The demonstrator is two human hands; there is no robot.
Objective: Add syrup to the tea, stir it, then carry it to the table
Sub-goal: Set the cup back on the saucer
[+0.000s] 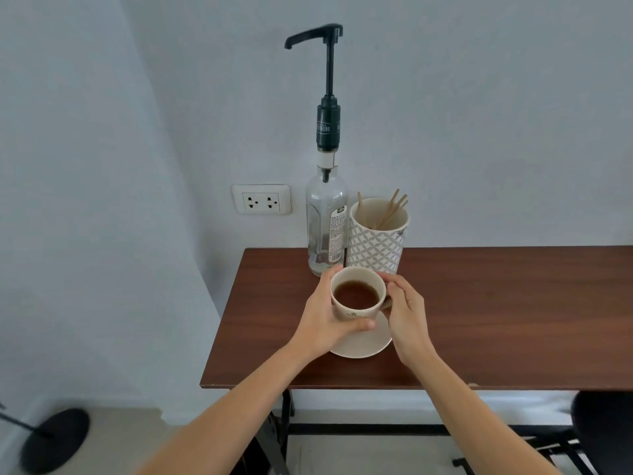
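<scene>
A cream cup (pixel 349 316) of dark tea (pixel 356 296) sits over a cream saucer (pixel 363 346) on the brown table (pixel 496 320). My left hand (pixel 325 323) wraps the cup's left side, thumb across its front. My right hand (pixel 406 315) grips the cup's right side at the handle. Whether the cup touches the saucer I cannot tell. Behind the cup stands a clear glass syrup bottle (pixel 325 221) with a tall black pump (pixel 327 80), its spout pointing left. Beside it, a patterned holder (pixel 376 241) contains several wooden stir sticks (pixel 392 209).
A white double wall socket (pixel 262 199) sits left of the bottle. The table's left edge is close to the wall corner. A black round stand base (pixel 54 440) lies on the floor at lower left, a dark chair (pixel 603 430) at lower right.
</scene>
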